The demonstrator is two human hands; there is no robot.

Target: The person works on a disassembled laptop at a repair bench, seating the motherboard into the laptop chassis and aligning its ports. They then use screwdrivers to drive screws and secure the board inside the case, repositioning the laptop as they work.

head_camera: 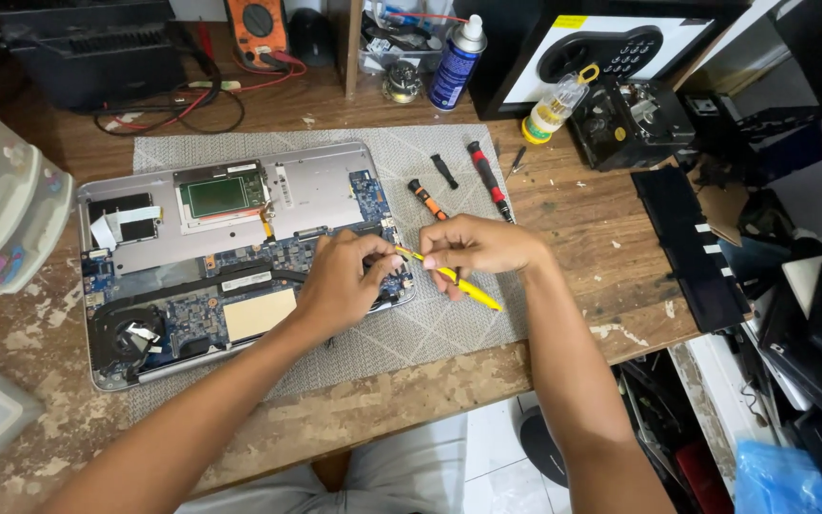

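Head view — my right hand (482, 246) fingers pinch a yellow screwdriver (449, 276), left hand (342, 281) fingers clenched at its tip on the opened laptop (230, 247)

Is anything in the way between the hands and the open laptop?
Nothing visible. The left hand rests on the opened laptop at its right edge, and the right hand holds a yellow tool beside it.

Blue spray can (456, 59), perhaps labelled

Matt silver metal laptop shell (325, 181), woven grey cloth mat (449, 328), rough, worn wooden table (611, 247).
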